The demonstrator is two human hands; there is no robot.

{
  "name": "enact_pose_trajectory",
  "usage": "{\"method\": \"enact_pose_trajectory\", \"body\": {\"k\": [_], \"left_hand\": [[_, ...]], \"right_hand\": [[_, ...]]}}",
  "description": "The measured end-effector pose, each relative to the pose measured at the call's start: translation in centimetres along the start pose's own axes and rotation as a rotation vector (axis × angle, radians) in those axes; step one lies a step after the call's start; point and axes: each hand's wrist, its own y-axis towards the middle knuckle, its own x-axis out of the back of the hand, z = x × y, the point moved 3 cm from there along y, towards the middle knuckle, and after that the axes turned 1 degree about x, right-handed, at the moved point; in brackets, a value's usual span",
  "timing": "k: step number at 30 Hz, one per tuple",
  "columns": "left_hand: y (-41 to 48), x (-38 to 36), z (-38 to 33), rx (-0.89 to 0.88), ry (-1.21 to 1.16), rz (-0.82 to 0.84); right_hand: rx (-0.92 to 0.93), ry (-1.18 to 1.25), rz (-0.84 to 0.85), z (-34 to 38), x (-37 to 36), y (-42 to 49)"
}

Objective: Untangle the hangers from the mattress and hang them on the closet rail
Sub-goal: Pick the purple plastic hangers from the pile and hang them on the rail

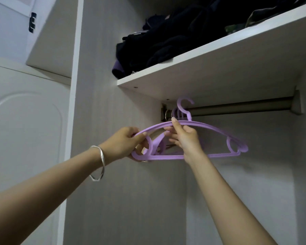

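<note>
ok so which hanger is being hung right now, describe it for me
Below the white shelf runs the metal closet rail, with purple hooks bunched at its left end. The hanger is the front purple one, gripped by the left hand at its end and the right hand on its top bar; its hook alone stands higher than the others.

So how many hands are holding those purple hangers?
2. The left hand grips the left end of the hangers. The right hand pinches their top bar near the hooks, just below the rail.
</note>
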Motion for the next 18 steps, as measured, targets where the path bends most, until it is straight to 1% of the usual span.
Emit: {"method": "enact_pose_trajectory", "body": {"k": [2, 4, 6, 8, 12, 18], "left_hand": [[1.7, -1.2, -0.8, -0.016, 0.056, -0.060], [3.3, -2.3, -1.8, -0.028, 0.096, -0.090], [4.8, -3.3, -2.6, -0.020, 0.105, -0.101], [6.0, -4.0, -3.0, 0.010, 0.099, -0.107], [7.6, -4.9, -3.3, 0.018, 0.229, -0.122], [7.5, -6.2, -2.5, 0.022, 0.253, -0.027]], "right_hand": [[0.006, -0.098, -0.105, -0.6, 0.7, 1.9], [0.009, -0.138, -0.165, -0.7, 1.5, 3.3], [0.025, -0.086, -0.161, -0.5, 1.9, 4.5], [0.023, -0.095, -0.145, -0.5, 2.3, 5.4], [-0.064, -0.230, -0.144, -2.1, 3.2, 7.2], [-0.106, -0.292, -0.116, -4.6, 4.1, 7.7]]}}
